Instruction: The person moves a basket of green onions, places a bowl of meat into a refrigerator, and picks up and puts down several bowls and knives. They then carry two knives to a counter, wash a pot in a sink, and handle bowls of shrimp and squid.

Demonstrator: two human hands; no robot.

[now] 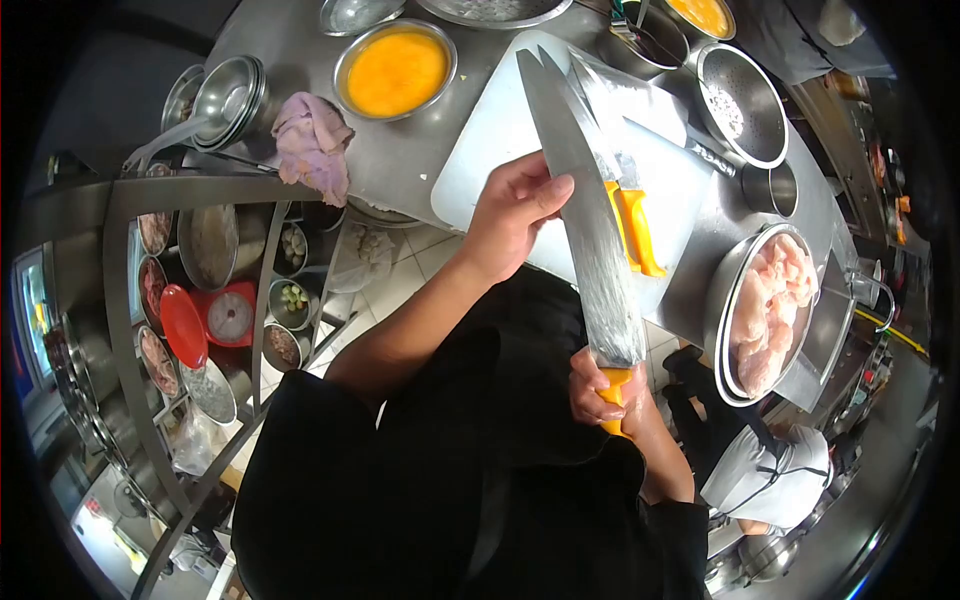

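Though the held knife [585, 215] intervenes, yellow-handled knives [641, 232] seemingly touch.

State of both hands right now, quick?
Left hand: pinching the large knife by its blade, thumb on the flat.
Right hand: closed around its yellow handle.

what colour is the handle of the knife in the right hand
The handle is yellow-orange, clearest in the head view.

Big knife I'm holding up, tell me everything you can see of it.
The knife has a long, broad, streaked metal blade, tapering to a point, and a yellow handle. It's held partly over the white board, tip away from you. The right hand grips the handle; the left hand touches mid-blade.
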